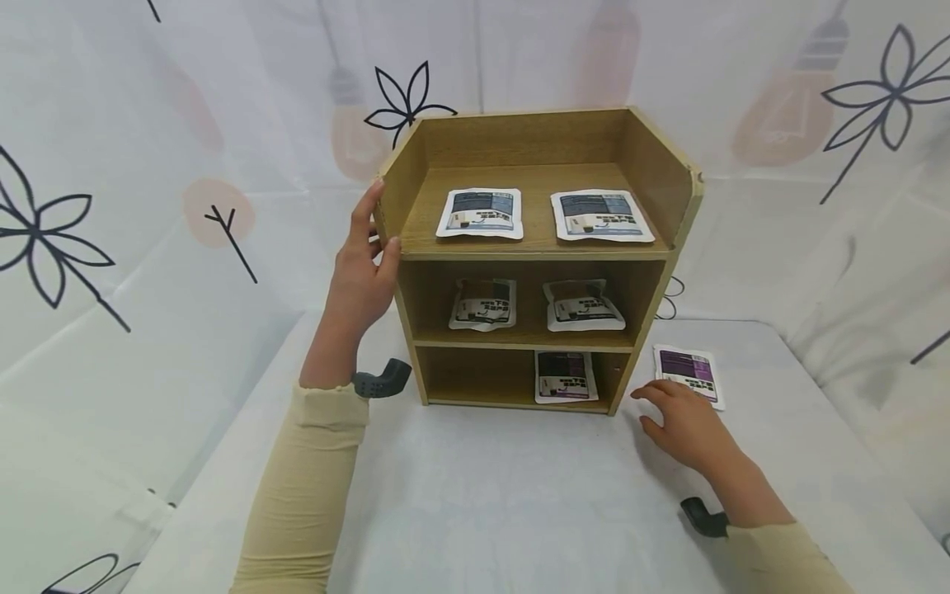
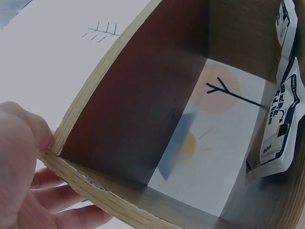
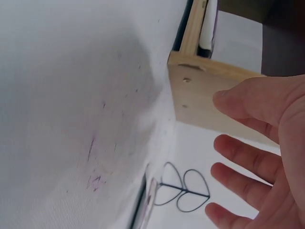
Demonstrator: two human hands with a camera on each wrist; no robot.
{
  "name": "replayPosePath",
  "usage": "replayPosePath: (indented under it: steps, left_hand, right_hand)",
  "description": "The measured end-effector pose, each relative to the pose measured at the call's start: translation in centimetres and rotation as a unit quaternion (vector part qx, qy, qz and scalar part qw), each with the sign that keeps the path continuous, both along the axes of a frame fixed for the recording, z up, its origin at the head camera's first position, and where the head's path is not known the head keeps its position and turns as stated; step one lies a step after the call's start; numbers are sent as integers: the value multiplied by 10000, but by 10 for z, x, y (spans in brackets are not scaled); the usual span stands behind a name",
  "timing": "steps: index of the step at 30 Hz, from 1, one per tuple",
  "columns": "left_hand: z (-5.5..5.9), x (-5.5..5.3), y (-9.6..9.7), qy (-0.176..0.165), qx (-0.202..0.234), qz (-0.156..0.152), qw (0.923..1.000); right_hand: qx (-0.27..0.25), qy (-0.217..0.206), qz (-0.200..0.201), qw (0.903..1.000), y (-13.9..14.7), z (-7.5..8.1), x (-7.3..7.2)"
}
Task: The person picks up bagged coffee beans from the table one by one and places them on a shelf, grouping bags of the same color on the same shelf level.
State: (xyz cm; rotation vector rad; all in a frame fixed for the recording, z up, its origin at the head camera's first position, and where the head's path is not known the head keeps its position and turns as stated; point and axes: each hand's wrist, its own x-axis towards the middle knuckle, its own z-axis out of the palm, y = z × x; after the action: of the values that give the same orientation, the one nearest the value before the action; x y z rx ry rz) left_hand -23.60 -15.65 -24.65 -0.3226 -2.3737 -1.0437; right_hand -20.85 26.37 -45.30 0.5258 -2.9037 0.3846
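My left hand (image 1: pixel 364 276) grips the left side panel of a small wooden shelf (image 1: pixel 542 256). In the left wrist view its thumb lies on the front edge, with the other fingers (image 2: pixel 55 195) around the outer side. My right hand (image 1: pixel 686 425) hovers low over the table at the shelf's lower right, fingers apart and holding nothing. Just beyond it lies a white packet with a purple label (image 1: pixel 686 371), partly covered by the hand in the head view. A similar purple-labelled packet (image 1: pixel 566 379) leans inside the bottom compartment, on its right side.
Two blue-labelled packets (image 1: pixel 481 213) lie on the top tier, side by side. On the middle tier sit two dark-labelled packets (image 1: pixel 484 305). The white-covered table (image 1: pixel 519 495) stretches in front, and a patterned white curtain (image 1: pixel 282 99) hangs behind.
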Motion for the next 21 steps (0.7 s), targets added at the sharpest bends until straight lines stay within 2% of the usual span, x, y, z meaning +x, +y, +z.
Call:
replayPosePath:
  steps: [10, 21]
  left_hand:
    - [0, 1, 0, -7, -17, 13, 10000]
    - [-1, -1, -1, 7, 3, -17, 10000]
  right_hand:
    - [192, -213, -242, 9993, 9, -7, -10]
    - [161, -336, -384, 9986, 20, -15, -21]
